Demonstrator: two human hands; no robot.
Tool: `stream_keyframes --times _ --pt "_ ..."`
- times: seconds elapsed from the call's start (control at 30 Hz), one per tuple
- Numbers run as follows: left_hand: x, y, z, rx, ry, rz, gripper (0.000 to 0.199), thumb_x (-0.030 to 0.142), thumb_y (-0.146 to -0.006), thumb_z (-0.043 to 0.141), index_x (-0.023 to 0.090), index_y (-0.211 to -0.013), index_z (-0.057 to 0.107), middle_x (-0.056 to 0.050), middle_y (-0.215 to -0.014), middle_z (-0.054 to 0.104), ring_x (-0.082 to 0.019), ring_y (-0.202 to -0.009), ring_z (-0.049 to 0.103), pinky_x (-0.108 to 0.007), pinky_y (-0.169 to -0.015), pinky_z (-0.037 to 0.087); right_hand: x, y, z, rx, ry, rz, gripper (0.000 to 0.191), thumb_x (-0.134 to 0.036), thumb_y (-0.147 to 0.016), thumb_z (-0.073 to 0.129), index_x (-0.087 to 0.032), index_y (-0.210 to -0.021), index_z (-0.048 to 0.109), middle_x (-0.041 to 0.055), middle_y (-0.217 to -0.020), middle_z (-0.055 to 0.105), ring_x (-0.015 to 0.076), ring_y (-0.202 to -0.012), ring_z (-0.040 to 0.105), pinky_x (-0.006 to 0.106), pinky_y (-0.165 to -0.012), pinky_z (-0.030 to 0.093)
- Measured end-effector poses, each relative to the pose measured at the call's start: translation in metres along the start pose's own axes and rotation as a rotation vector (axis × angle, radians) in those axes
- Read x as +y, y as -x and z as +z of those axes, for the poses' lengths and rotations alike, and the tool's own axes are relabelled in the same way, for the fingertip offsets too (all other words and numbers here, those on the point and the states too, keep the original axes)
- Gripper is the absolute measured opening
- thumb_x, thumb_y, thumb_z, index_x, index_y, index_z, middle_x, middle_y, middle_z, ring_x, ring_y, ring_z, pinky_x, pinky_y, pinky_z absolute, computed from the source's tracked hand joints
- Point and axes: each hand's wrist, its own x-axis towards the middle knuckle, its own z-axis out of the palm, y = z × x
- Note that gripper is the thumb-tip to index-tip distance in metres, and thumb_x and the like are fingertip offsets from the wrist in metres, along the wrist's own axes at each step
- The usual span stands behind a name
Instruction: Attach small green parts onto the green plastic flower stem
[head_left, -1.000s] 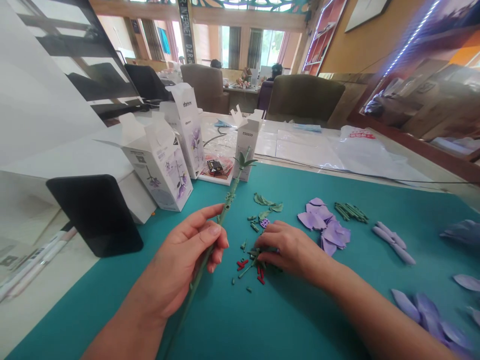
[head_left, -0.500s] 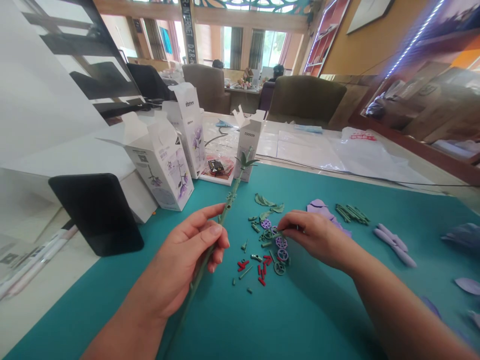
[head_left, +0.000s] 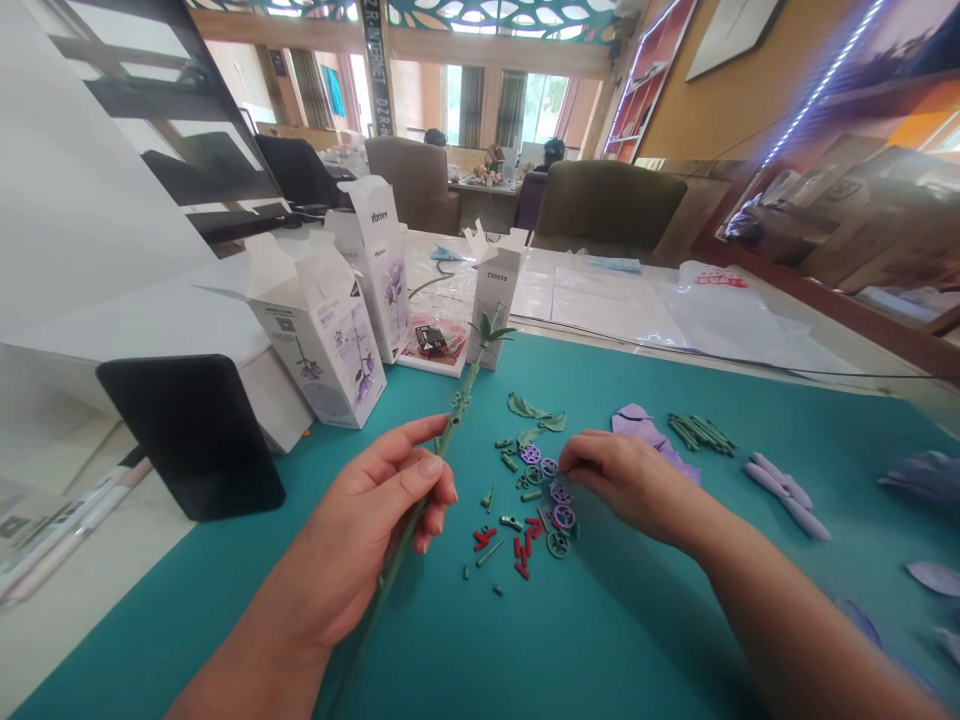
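My left hand (head_left: 390,510) is closed around a long green plastic flower stem (head_left: 463,393), which slants up and away from me. Small green leaves (head_left: 489,330) spread near its far tip. Over the right edge of a pile of small parts, my right hand (head_left: 622,475) has its fingertips pinched together; what they hold, if anything, is hidden. Beside those fingers lie purple wheel-shaped pieces (head_left: 562,515), a green ring (head_left: 557,545) and short green pegs (head_left: 531,496). Red connectors (head_left: 523,550) sit nearer to me, and green leaf pieces (head_left: 527,407) lie farther back.
Purple petals (head_left: 645,430), a bundle of green sticks (head_left: 702,432) and purple tubes (head_left: 787,495) lie right on the teal mat (head_left: 420,660). Opened white boxes (head_left: 322,340) stand at the back left, behind a black tablet-like device (head_left: 191,437). Clear plastic sheets cover the far table.
A thin green piece that stuck out from my right fingertips no longer shows there. My left hand keeps its hold on the stem. The view has tilted slightly.
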Motion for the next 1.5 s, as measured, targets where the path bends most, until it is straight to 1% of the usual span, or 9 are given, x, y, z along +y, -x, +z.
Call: stream_keyframes --times 0.27,0.47,0.6,0.9,1.03,1.23,1.33,1.43,1.5 --pt "-0.001 0.001 0.0 -0.011 0.011 0.007 0.035 0.028 -0.083 0.062 0.025 -0.117 0.057 0.005 -0.064 0.061 -0.01 -0.052 0.05 -0.022 -0.046 0.04 -0.006 -0.001 0.0 0.009 0.059 0.017 0.017 -0.012 -0.084 0.052 -0.022 -0.086 0.066 0.0028 -0.085 0.068 0.0182 -0.078 0.063 0.027 -0.065 0.045" --pt "-0.001 0.001 0.001 -0.031 -0.007 0.007 0.033 0.029 -0.085 0.06 0.024 -0.118 0.056 0.005 -0.064 0.062 -0.009 -0.051 0.05 -0.022 -0.045 0.04 -0.014 -0.01 0.024 0.117 0.106 -0.117 0.015 -0.017 -0.089 0.054 -0.021 -0.085 0.068 0.0051 -0.082 0.064 0.0189 -0.078 0.059 0.029 -0.067 0.044" --pt "-0.003 0.001 0.001 -0.037 -0.01 0.015 0.031 0.028 -0.085 0.06 0.024 -0.116 0.057 0.005 -0.064 0.062 -0.009 -0.052 0.051 -0.021 -0.046 0.041 -0.019 -0.014 0.037 0.103 0.172 -0.11 0.009 -0.017 -0.085 0.061 -0.02 -0.082 0.069 0.0059 -0.083 0.062 0.0205 -0.081 0.056 0.031 -0.07 0.045" --pt "-0.005 -0.001 -0.001 -0.054 -0.01 0.023 0.031 0.028 -0.085 0.061 0.026 -0.116 0.058 0.005 -0.064 0.062 -0.009 -0.051 0.05 -0.02 -0.045 0.041 -0.02 -0.019 0.044 0.07 0.169 -0.089 0.008 -0.017 -0.084 0.061 -0.019 -0.08 0.067 0.0062 -0.084 0.062 0.0213 -0.083 0.054 0.031 -0.071 0.043" --pt "-0.004 -0.001 -0.002 -0.047 -0.006 0.025 0.032 0.028 -0.085 0.061 0.025 -0.116 0.058 0.005 -0.064 0.062 -0.009 -0.051 0.05 -0.02 -0.045 0.041 -0.017 -0.015 0.037 0.13 0.085 -0.07 0.008 -0.018 -0.085 0.057 -0.019 -0.08 0.063 0.0055 -0.082 0.064 0.0196 -0.079 0.057 0.029 -0.068 0.043" --pt "-0.003 -0.001 -0.002 -0.04 0.001 0.04 0.031 0.026 -0.086 0.059 0.024 -0.116 0.057 0.005 -0.064 0.062 -0.009 -0.05 0.05 -0.021 -0.045 0.04 -0.025 -0.004 0.01 0.146 -0.216 0.089 0.009 -0.024 -0.081 0.052 -0.021 -0.072 0.054 -0.0023 -0.063 0.061 0.0128 -0.056 0.054 0.024 -0.052 0.04" --pt "-0.002 -0.001 -0.002 -0.036 0.002 0.049 0.031 0.025 -0.085 0.059 0.023 -0.116 0.057 0.005 -0.064 0.062 -0.009 -0.05 0.05 -0.021 -0.044 0.039 -0.029 0.0 0.003 0.154 -0.305 0.053 0.006 -0.023 -0.079 0.051 -0.021 -0.077 0.057 -0.001 -0.067 0.061 0.0139 -0.06 0.056 0.025 -0.054 0.044" --pt "-0.002 -0.002 -0.003 -0.04 0.008 0.058 0.031 0.025 -0.085 0.06 0.023 -0.115 0.057 0.005 -0.063 0.062 -0.009 -0.05 0.05 -0.021 -0.044 0.039 -0.034 0.004 0.003 0.154 -0.329 0.001 0.014 -0.022 -0.082 0.05 -0.022 -0.088 0.063 0.0021 -0.08 0.066 0.0156 -0.071 0.06 0.027 -0.062 0.047" --pt "-0.002 -0.002 -0.003 -0.046 0.015 0.066 0.032 0.025 -0.084 0.06 0.022 -0.116 0.057 0.005 -0.063 0.062 -0.009 -0.05 0.05 -0.021 -0.044 0.039 -0.038 0.006 0.002 0.13 -0.323 -0.031 0.015 -0.021 -0.084 0.05 -0.022 -0.086 0.065 0.0025 -0.084 0.068 0.0158 -0.075 0.062 0.027 -0.065 0.047"
